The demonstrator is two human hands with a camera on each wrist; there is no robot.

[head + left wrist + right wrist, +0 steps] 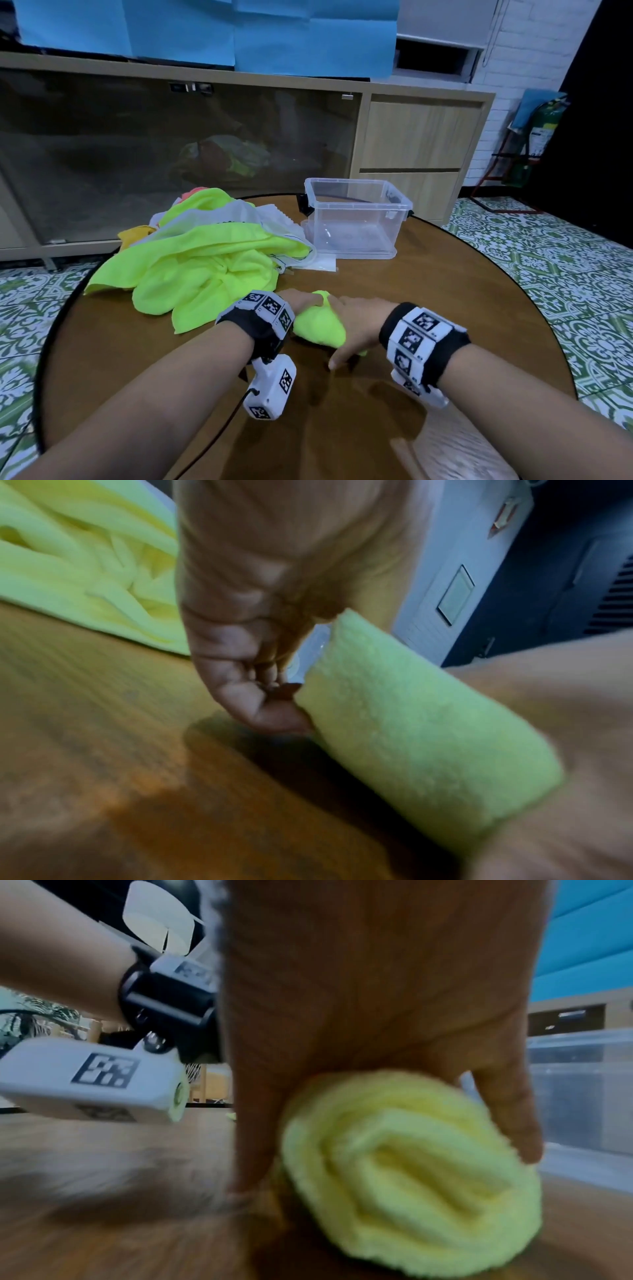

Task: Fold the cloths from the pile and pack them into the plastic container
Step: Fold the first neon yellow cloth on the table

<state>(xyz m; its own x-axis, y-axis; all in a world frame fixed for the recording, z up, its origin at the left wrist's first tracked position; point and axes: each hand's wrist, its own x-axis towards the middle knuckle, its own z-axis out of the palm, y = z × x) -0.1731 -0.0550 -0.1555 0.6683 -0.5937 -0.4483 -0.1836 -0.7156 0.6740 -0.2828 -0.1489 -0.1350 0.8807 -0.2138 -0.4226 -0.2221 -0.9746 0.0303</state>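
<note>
Both hands, left [301, 301] and right [356, 325], grip one rolled cloth [320, 329] on counter [428, 308]. Container [356, 219] holds nothing; pile [205, 260] remains unfolded, so task barely started.

The rolled cloth [320, 329] is partly covered by both hands in the head view; the left hand's fingers [310, 298] vanish behind it; the right wrist view is blurred, so the right hand's [377, 1010] grip is perhaps a clasp; the surface [103, 737] smears.
</note>
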